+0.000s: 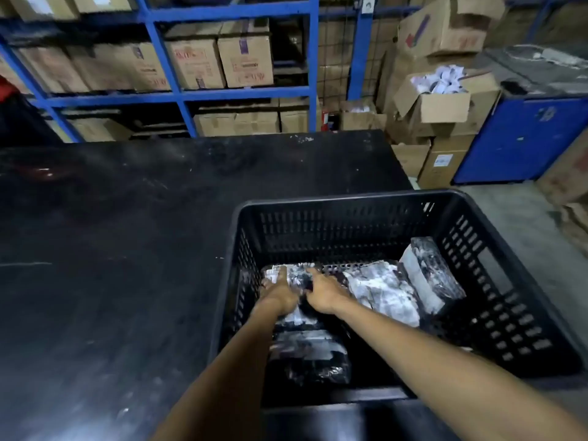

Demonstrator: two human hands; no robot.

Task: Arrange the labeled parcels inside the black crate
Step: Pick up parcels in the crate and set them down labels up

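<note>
Pressing flat, open left hand [278,289] and right hand [321,292] on far-left parcel [294,273], inside black crate [496,281]

Crate [496,259] right of table [127,233] — parcels [381,291] inside, perhaps four.

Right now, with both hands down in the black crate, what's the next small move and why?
Probably press the far-left parcel flat into its corner. Both the left hand and the right hand rest on it, the black crate has bare floor behind it, and the right parcel leans against the wall.
</note>
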